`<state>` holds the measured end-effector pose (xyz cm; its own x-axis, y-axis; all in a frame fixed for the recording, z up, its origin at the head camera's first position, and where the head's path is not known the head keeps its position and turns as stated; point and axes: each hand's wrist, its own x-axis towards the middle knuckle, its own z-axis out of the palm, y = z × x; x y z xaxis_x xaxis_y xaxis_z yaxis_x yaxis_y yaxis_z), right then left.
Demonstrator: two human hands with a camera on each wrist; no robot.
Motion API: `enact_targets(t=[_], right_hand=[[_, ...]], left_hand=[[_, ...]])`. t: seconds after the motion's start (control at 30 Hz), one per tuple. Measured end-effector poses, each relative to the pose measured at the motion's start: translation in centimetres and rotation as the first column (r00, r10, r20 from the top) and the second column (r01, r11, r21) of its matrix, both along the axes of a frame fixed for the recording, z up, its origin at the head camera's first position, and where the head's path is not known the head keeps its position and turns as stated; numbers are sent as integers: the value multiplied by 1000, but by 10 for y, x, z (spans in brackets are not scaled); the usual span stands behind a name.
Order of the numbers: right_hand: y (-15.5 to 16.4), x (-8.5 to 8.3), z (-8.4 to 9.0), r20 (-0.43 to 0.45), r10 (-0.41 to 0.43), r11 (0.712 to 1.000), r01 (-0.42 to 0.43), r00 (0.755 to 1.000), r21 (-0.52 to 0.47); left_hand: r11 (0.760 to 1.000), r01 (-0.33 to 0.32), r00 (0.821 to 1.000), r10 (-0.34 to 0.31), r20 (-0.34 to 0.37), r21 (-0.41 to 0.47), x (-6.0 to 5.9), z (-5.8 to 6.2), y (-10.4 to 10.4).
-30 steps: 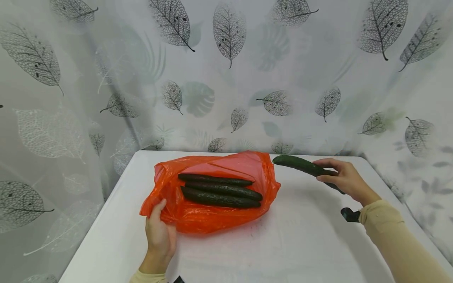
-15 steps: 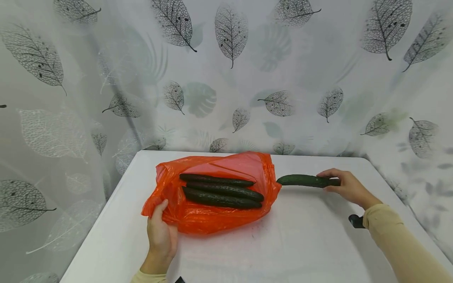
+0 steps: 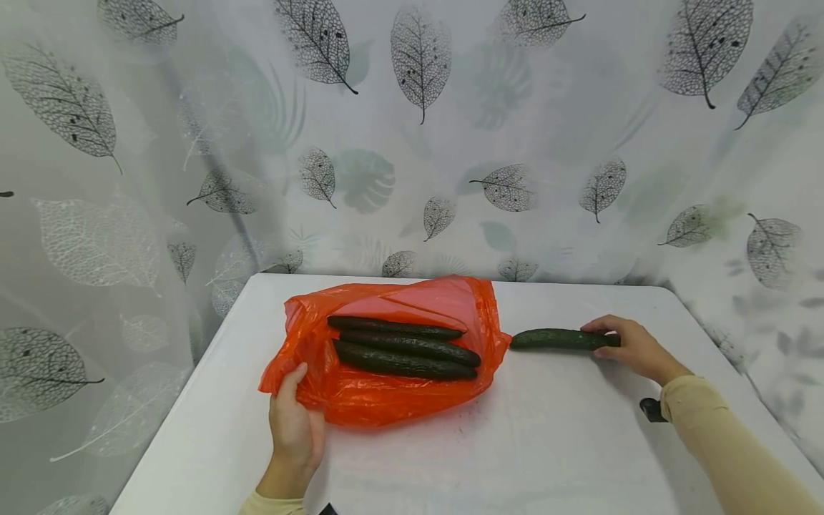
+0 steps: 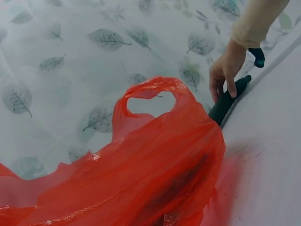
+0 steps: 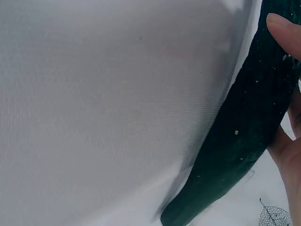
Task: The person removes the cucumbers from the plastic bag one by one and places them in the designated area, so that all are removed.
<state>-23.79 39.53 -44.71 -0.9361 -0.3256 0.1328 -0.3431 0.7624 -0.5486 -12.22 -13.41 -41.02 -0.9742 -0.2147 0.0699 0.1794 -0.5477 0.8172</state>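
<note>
An orange plastic bag (image 3: 386, 386) lies open on the white table (image 3: 547, 450) with three dark green cucumbers (image 3: 405, 348) inside. My left hand (image 3: 292, 422) grips the bag's near left edge. A fourth cucumber (image 3: 556, 339) lies flat on the table just right of the bag, and my right hand (image 3: 627, 347) holds its right end with fingers curled over it. The left wrist view looks across the bag (image 4: 141, 169) to the cucumber (image 4: 225, 101) and the right hand (image 4: 228, 68). In the right wrist view the cucumber (image 5: 244, 136) fills the right side against my fingers (image 5: 284, 30).
A leaf-printed curtain (image 3: 412, 143) closes in the table at the back and both sides. A small black object (image 3: 650, 409) shows by my right sleeve. The table's near edge runs along the bottom left of the head view.
My right hand has lowered the cucumber from the air at the back right down onto the table, level, beside the bag's right edge. The left hand and bag have stayed put.
</note>
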Motion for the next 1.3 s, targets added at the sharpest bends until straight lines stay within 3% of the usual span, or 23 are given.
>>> enact_targets(t=[0.27,0.57,0.97,1.07,1.3], right_hand=[[1,-4,-3,59,-25,999,23,998,45],[-3,-3,-5,119,-116,991,106,986,80],[-20,-2,3,127,-176,980,162,976,114],[-30,-3,10,106,-177,981,166,978,103],[-66,-5,39,-41,-198,979,199,979,46]], left_hand=[[1000,-5,1000,5,3,-1,0,0,2],[1000,1,1000,-1,12,-5,-1,0,2],[1000,1,1000,-1,13,-7,-1,-1,2],[1000,-1,1000,1,6,-5,0,-1,2],[1000,0,1000,0,3,-2,1,0,2]])
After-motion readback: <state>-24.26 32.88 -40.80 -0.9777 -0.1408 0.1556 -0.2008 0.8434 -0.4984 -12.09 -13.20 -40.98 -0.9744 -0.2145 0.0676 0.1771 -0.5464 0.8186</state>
